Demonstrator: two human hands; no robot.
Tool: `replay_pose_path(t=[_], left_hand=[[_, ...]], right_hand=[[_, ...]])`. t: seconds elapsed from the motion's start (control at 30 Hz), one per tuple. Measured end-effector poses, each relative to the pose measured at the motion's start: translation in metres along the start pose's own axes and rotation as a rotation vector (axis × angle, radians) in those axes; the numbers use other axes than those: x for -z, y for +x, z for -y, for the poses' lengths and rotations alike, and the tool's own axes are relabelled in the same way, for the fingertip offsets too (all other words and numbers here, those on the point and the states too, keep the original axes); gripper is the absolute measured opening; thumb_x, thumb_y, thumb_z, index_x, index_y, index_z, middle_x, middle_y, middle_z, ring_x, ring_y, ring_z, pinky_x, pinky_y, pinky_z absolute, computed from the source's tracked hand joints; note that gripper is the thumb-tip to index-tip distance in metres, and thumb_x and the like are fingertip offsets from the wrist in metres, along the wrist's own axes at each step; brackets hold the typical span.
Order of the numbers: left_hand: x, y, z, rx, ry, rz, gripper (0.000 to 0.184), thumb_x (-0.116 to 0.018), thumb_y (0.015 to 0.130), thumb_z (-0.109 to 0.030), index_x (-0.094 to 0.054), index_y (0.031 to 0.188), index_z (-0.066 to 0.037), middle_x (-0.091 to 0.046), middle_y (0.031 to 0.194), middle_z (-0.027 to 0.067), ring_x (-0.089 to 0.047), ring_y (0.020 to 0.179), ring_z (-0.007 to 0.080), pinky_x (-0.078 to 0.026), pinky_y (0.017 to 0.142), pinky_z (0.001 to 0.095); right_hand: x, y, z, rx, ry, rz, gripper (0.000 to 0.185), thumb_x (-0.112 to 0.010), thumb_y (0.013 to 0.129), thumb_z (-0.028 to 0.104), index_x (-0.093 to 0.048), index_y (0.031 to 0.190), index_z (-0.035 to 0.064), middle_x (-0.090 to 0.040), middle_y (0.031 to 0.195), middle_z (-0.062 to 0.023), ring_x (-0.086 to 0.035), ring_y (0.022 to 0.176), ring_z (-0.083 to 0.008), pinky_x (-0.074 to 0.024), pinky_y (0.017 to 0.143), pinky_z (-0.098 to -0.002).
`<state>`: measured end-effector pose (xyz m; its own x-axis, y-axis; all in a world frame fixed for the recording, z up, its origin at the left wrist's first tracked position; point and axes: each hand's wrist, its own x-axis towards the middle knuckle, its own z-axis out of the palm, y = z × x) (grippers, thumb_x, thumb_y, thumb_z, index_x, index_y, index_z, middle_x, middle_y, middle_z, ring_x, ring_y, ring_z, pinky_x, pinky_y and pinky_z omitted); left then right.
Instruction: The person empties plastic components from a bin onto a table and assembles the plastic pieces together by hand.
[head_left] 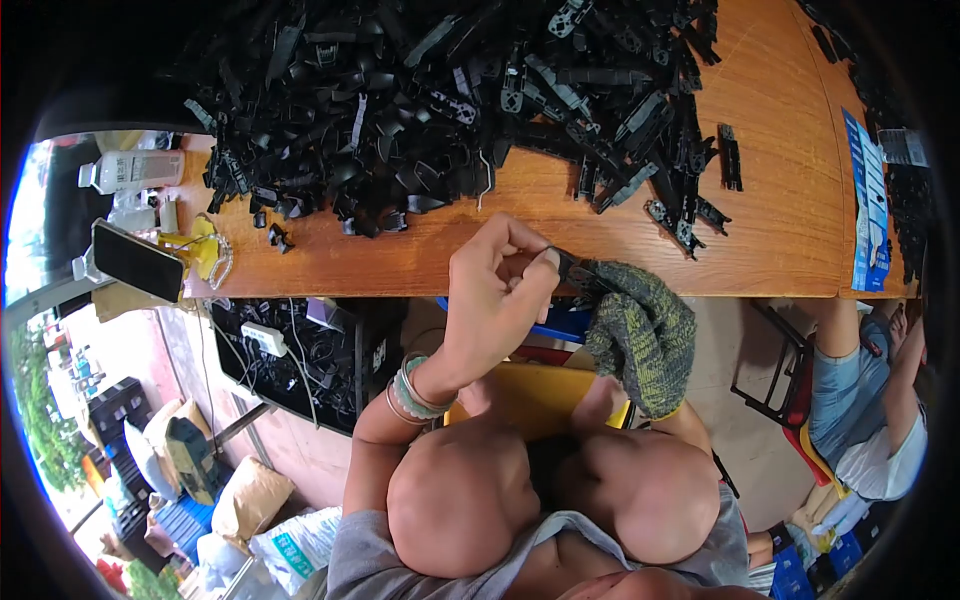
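Observation:
My left hand [497, 300], bare and with bracelets at the wrist, is closed in a pinch at the table's front edge. My right hand [645, 335] wears a dark green and yellow knitted glove, its fingers curled. Between the two hands is a small black plastic part [577, 272]; the left fingertips pinch its left end and the gloved fingers hold its right end. Beyond the hands, a large heap of black plastic parts [380, 110] covers much of the wooden table [780, 220].
A phone [138, 260] on a yellow stand and a bottle [140, 170] are at the left. Below the table is a bin [290, 365] of black parts. A blue and white packet [868, 200] lies at the right, near a seated person [875, 400].

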<state>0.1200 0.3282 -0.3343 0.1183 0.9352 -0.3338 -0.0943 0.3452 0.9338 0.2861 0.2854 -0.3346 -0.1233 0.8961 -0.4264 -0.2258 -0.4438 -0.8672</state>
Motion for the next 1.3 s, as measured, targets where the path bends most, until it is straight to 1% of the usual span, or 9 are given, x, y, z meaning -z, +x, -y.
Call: replay_pose_path(t=[0.6, 0.7, 0.8, 0.87, 1.0, 1.07, 1.2, 1.27, 1.3], left_hand=[[-0.011, -0.003, 0.01, -0.206, 0.201, -0.061, 0.008, -0.056, 0.081, 0.0, -0.048, 0.082, 0.0, -0.045, 0.057, -0.005, -0.035, 0.05, -0.0004, -0.027, 0.043, 0.0183], [-0.009, -0.001, 0.009, -0.217, 0.248, -0.07, 0.009, -0.056, 0.081, -0.001, -0.048, 0.08, 0.001, -0.044, 0.056, -0.0025, -0.036, 0.05, 0.0013, -0.03, 0.044, 0.0207], [-0.006, 0.001, 0.006, -0.326, 0.447, 0.004, 0.008, -0.053, 0.082, -0.002, -0.047, 0.078, 0.001, -0.043, 0.054, 0.0049, -0.04, 0.047, 0.0104, -0.033, 0.045, 0.0268], [-0.005, 0.002, 0.008, -0.362, 0.463, 0.075, 0.009, -0.048, 0.083, -0.003, -0.046, 0.076, 0.001, -0.041, 0.055, 0.0124, -0.042, 0.046, 0.0238, -0.034, 0.046, 0.033], [-0.008, 0.004, 0.014, -0.386, 0.408, 0.061, 0.009, -0.044, 0.083, -0.002, -0.046, 0.075, 0.001, -0.041, 0.055, 0.0159, -0.041, 0.046, 0.0309, -0.034, 0.046, 0.0357], [-0.006, 0.005, 0.018, -0.434, 0.389, 0.076, 0.009, -0.043, 0.082, -0.003, -0.045, 0.075, 0.001, -0.041, 0.054, 0.0147, -0.042, 0.045, 0.0302, -0.034, 0.047, 0.037], [-0.002, 0.012, 0.018, -0.617, 0.473, 0.164, 0.014, -0.043, 0.086, -0.006, -0.046, 0.073, 0.0, -0.04, 0.052, 0.0134, -0.042, 0.045, 0.0301, -0.033, 0.047, 0.0381], [-0.012, 0.01, 0.016, -0.586, 0.477, 0.086, 0.023, -0.042, 0.09, -0.01, -0.046, 0.069, -0.001, -0.037, 0.051, 0.0126, -0.041, 0.043, 0.0303, -0.032, 0.045, 0.0384], [-0.016, 0.008, 0.019, -0.586, 0.475, 0.088, 0.023, -0.042, 0.09, -0.01, -0.046, 0.069, -0.001, -0.037, 0.051, 0.0126, -0.041, 0.043, 0.0303, -0.032, 0.045, 0.0384]], right_hand=[[0.003, -0.009, -0.004, 0.076, -0.101, 0.014, 0.031, -0.051, 0.091, 0.015, -0.051, 0.119, 0.0002, -0.06, 0.085, -0.0065, -0.058, 0.063, -0.0101, -0.0466, 0.049, -0.0217], [0.002, -0.005, -0.002, -0.013, 0.045, -0.022, 0.031, -0.051, 0.091, 0.015, -0.051, 0.119, 0.0002, -0.06, 0.086, -0.0072, -0.057, 0.061, -0.01, -0.0463, 0.049, -0.0218], [0.004, -0.005, -0.001, -0.036, 0.011, -0.004, 0.032, -0.052, 0.091, 0.016, -0.051, 0.118, 0.0003, -0.061, 0.088, -0.0076, -0.057, 0.06, -0.0095, -0.0453, 0.049, -0.0215], [0.003, -0.006, 0.0, -0.047, 0.039, 0.005, 0.031, -0.051, 0.092, 0.017, -0.052, 0.118, 0.0004, -0.062, 0.089, -0.0069, -0.056, 0.058, -0.0082, -0.0437, 0.048, -0.0207], [0.0, -0.004, 0.006, -0.072, -0.009, -0.014, 0.029, -0.053, 0.091, 0.015, -0.054, 0.115, 0.0004, -0.063, 0.091, -0.0068, -0.056, 0.064, -0.0095, -0.0454, 0.052, -0.0224], [0.002, -0.002, 0.002, 0.106, -0.244, 0.013, 0.024, -0.053, 0.089, 0.01, -0.058, 0.111, 0.0004, -0.063, 0.093, -0.0088, -0.059, 0.072, -0.0149, -0.0483, 0.061, -0.0276], [0.005, -0.002, 0.003, 0.101, -0.307, 0.011, 0.022, -0.054, 0.086, 0.005, -0.06, 0.107, 0.0011, -0.063, 0.096, -0.0125, -0.06, 0.082, -0.024, -0.049, 0.07, -0.0333], [0.013, 0.004, -0.013, 0.664, -0.758, 0.112, 0.021, -0.056, 0.084, 0.004, -0.06, 0.105, 0.001, -0.061, 0.098, -0.0154, -0.061, 0.083, -0.03, -0.0492, 0.071, -0.0361], [0.012, 0.003, -0.009, 0.644, -0.751, 0.107, 0.024, -0.059, 0.08, 0.003, -0.06, 0.104, 0.0012, -0.06, 0.099, -0.0163, -0.06, 0.083, -0.0324, -0.0493, 0.071, -0.0372]])
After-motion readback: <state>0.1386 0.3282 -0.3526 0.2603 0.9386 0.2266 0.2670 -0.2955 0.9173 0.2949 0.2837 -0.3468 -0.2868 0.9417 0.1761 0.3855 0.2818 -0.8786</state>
